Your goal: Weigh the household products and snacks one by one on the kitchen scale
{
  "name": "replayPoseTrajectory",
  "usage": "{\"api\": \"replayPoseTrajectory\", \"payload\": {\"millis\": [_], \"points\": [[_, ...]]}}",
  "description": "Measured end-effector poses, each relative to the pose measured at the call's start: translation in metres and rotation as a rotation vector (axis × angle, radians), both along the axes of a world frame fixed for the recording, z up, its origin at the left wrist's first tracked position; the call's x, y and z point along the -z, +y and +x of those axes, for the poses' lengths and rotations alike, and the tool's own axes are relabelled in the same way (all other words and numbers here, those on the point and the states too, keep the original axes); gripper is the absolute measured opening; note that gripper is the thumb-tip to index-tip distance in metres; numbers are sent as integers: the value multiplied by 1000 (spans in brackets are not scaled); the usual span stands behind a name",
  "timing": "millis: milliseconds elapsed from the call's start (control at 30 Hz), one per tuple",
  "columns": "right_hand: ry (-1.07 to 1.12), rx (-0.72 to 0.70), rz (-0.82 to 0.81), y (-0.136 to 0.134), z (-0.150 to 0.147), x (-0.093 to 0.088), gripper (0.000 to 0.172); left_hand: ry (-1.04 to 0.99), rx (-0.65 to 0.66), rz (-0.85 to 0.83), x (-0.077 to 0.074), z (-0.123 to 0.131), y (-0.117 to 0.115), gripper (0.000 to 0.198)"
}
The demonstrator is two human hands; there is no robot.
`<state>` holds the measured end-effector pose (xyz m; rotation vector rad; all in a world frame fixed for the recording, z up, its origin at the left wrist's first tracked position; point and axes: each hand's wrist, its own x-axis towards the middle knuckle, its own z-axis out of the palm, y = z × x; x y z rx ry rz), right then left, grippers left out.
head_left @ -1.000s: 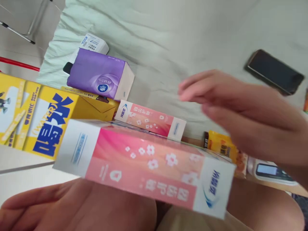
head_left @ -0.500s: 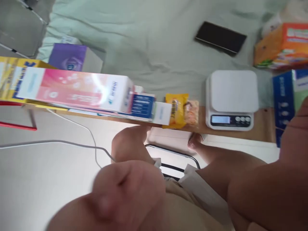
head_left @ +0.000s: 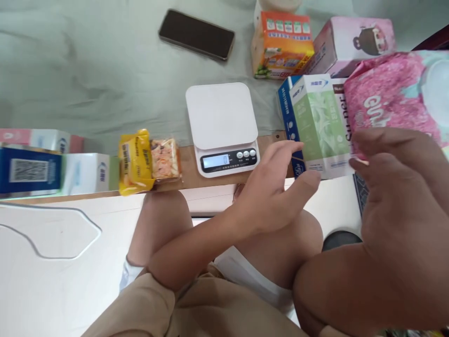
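My left hand (head_left: pixel 275 192) reaches across in front of the boxes, thumb and fingers spread with nothing between them. Its fingertips overlap the lower edge of a blue box (head_left: pixel 286 105) in view; whether they touch it I cannot tell. Beside that stands a green and white box (head_left: pixel 317 124), between my two hands. On its other side is my right hand (head_left: pixel 396 187), thumb and forefinger apart, nothing visible in it. A white kitchen scale (head_left: pixel 220 117) with a lit display reading 0 sits left of my left hand, its platform bare.
Left of the scale lie a yellow packet (head_left: pixel 136 161) and a clear-wrapped snack (head_left: pixel 164 159), then more boxes (head_left: pixel 87 173). A black phone (head_left: pixel 196 35) rests on the green sheet. An orange pack (head_left: pixel 284 44), a pink box (head_left: pixel 351 42) and a pink soft pack (head_left: pixel 386 93) crowd the right.
The view has swung to the right, bringing the right-hand boxes into sight. My left hand has moved from low near my lap to the boxes, and its fingers now show spread.
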<state>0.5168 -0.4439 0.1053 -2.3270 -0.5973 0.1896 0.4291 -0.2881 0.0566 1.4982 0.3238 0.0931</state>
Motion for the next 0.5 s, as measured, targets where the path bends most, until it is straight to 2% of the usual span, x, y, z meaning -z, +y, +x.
{"api": "replayPoseTrajectory", "payload": {"millis": [33, 100, 233, 367, 500], "points": [[33, 116, -20, 8, -5, -1, 34, 14, 16, -31, 4, 6, -6, 55], [92, 136, -76, 19, -9, -2, 36, -12, 47, -59, 9, 16, -15, 61], [61, 14, -148, 24, 0, 6, 43, -33, 60, -32, 21, 29, -21, 57], [-81, 83, -184, 24, 6, 13, 47, 48, -46, -8, 35, 34, -25, 52], [-89, 166, -93, 34, 2, 12, 42, -127, -159, 183, 36, 30, -22, 45]]}}
